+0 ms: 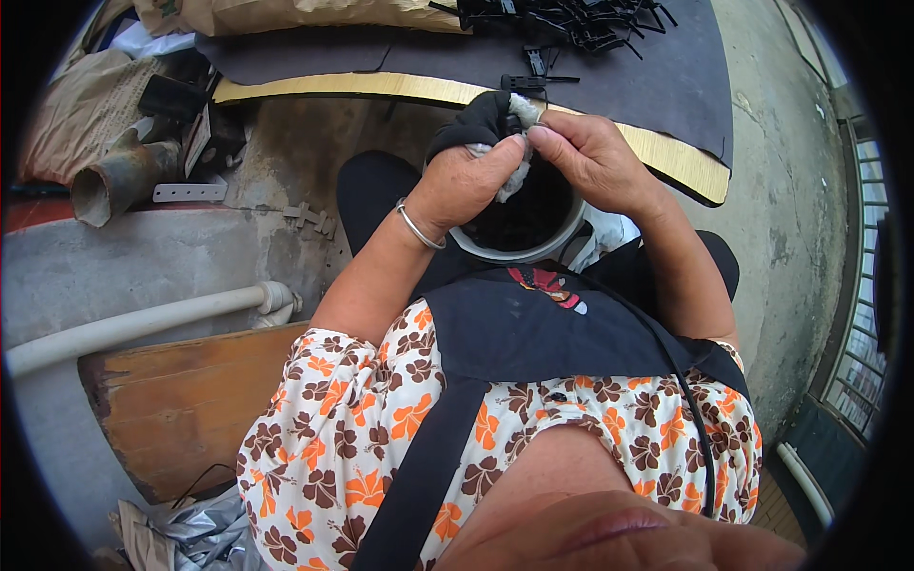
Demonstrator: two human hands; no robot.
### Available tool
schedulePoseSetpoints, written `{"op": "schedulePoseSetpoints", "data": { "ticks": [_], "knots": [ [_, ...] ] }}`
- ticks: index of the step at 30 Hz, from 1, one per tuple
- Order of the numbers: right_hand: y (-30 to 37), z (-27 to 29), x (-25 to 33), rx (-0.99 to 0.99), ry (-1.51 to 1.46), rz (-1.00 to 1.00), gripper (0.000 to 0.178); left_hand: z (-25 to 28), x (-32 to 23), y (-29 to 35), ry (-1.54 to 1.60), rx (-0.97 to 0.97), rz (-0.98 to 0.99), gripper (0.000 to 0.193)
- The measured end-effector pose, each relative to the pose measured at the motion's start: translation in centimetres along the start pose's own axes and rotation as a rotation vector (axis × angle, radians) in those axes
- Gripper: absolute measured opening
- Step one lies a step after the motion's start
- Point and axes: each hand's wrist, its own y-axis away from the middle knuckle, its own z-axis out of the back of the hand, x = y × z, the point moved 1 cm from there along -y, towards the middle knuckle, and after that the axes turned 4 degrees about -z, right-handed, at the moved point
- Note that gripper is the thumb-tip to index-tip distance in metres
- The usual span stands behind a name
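My left hand (468, 179), with a metal bangle on its wrist, grips a white rag (514, 177) and a black cloth (481, 120) bunched above it. Across from it, my right hand (586, 152) pinches a small black part (515, 124) at the top of the rag, fingertips touching those of the left hand. Both hands work over a round container (522, 249) with a pale rim and dark contents that rests in my lap. What exactly the small part is stays partly hidden by my fingers.
A low dark board with a yellow edge (400, 88) lies ahead, carrying a heap of black clips (571, 21). A rusty pipe piece (119, 176) and brown sacks sit at the left. A white pipe (152, 319) and a wooden bench (190, 400) lie beside my left arm.
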Motion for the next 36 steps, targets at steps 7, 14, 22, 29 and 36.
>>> {"op": "schedulePoseSetpoints", "data": {
  "ticks": [7, 14, 22, 29, 36],
  "knots": [
    [0.2, -0.9, -1.3, 0.064, -0.002, -0.178, 0.028, -1.0, -0.2, 0.0, -0.516, 0.009, -0.142, 0.013],
    [0.1, -0.7, -0.6, 0.190, -0.132, -0.112, 0.032, -0.1, -0.3, 0.1, -0.239, 0.010, -0.065, 0.015],
    [0.1, -1.6, -1.3, 0.136, -0.046, -0.182, 0.029, 0.4, 0.2, 0.7, -0.814, 0.048, -0.388, 0.019],
    [-0.7, 0.9, -0.9, -0.330, 0.940, 0.065, 0.028, 2.3, -0.2, -1.2, -1.046, 0.071, -0.291, 0.036],
    [-0.5, 0.7, -1.5, -0.368, 0.661, -0.029, 0.021, 1.4, 1.1, -3.7, -1.168, -0.123, -0.536, 0.035]
  ]
}}
